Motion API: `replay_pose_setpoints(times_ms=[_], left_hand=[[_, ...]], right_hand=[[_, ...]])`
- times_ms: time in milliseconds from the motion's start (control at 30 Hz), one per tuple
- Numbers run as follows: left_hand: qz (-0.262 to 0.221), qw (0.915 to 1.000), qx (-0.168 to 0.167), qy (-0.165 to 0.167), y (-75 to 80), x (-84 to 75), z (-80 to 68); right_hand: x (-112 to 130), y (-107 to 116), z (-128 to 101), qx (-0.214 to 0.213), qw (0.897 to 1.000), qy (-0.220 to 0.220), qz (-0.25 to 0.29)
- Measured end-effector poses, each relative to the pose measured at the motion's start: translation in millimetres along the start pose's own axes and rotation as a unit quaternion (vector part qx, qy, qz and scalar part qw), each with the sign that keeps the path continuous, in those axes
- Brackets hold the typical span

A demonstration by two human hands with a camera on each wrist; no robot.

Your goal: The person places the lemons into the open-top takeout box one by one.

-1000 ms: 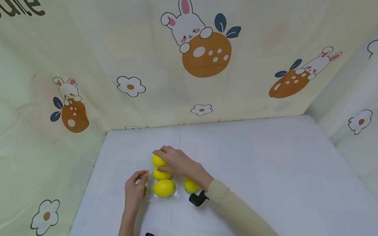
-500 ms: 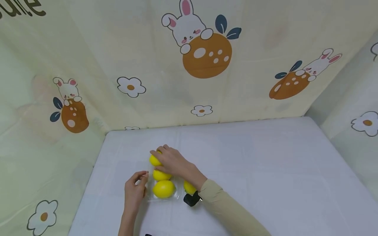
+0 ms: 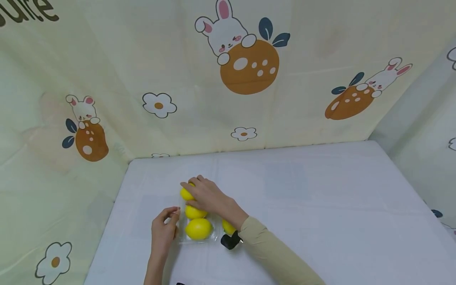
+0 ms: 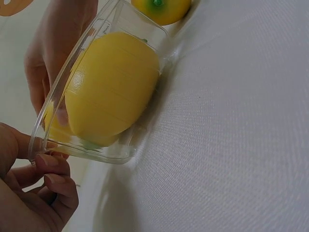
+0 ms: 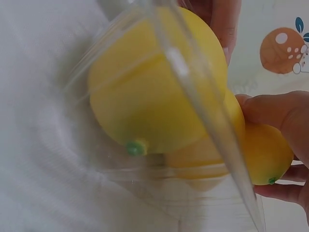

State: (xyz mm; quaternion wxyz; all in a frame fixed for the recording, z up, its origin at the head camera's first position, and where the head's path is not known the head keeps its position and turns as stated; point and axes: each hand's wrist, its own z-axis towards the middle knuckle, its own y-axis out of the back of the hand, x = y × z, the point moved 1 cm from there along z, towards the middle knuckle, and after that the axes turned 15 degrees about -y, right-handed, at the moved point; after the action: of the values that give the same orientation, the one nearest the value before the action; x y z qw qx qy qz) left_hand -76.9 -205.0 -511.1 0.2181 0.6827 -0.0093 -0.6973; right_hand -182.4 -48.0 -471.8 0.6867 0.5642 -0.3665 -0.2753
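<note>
Three yellow lemons with green tips are lined up in a clear plastic box point(image 4: 116, 158). My left hand point(image 3: 164, 234) pinches the box's left rim between thumb and fingers. At the far end my right hand point(image 3: 210, 198) grips the farthest lemon point(image 3: 186, 194), its fingers over the top and the thumb on the near side. That thumb overlaps the middle lemon point(image 3: 195, 212). Nearest to me in the box lies the third lemon point(image 3: 198, 229), fully visible. In the right wrist view, the gripped lemon point(image 5: 265, 152) shows its green tip below the thumb.
Another lemon point(image 3: 228, 227) lies outside the box on its right, partly hidden by my right forearm. A black device point(image 3: 230, 240) sits at the right wrist. White cloth covers the table point(image 3: 303, 206), with a printed curtain point(image 3: 199, 122) behind.
My right hand has shifted slightly left with the farthest lemon, then stays nearly still. The left hand keeps its place at the box rim.
</note>
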Motion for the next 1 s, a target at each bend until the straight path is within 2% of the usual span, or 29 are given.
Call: replay_pose_setpoints(times_ms=[167, 300, 733, 833, 1000], left_hand=[[0.004, 1.0000, -0.001, 0.003, 1.1, 0.7, -0.4], [0.004, 1.0000, -0.001, -0.001, 1.0, 1.2, 0.3], [0.005, 1.0000, -0.002, -0.001, 1.5, 1.9, 0.8], [0.005, 1.0000, 0.002, -0.003, 1.0, 2.2, 0.4], [0.003, 1.0000, 0.005, -0.002, 0.1, 1.8, 0.0]], right_hand=[[-3, 2, -4, 0.001, 1.000, -0.002, 0.021], [-10, 8, -13, -0.019, 0.999, -0.002, 0.036], [-41, 38, -81, -0.114, 0.988, 0.043, 0.097], [-49, 42, -100, -0.111, 0.987, 0.042, 0.105], [-60, 41, -123, -0.079, 0.991, 0.025, 0.106]])
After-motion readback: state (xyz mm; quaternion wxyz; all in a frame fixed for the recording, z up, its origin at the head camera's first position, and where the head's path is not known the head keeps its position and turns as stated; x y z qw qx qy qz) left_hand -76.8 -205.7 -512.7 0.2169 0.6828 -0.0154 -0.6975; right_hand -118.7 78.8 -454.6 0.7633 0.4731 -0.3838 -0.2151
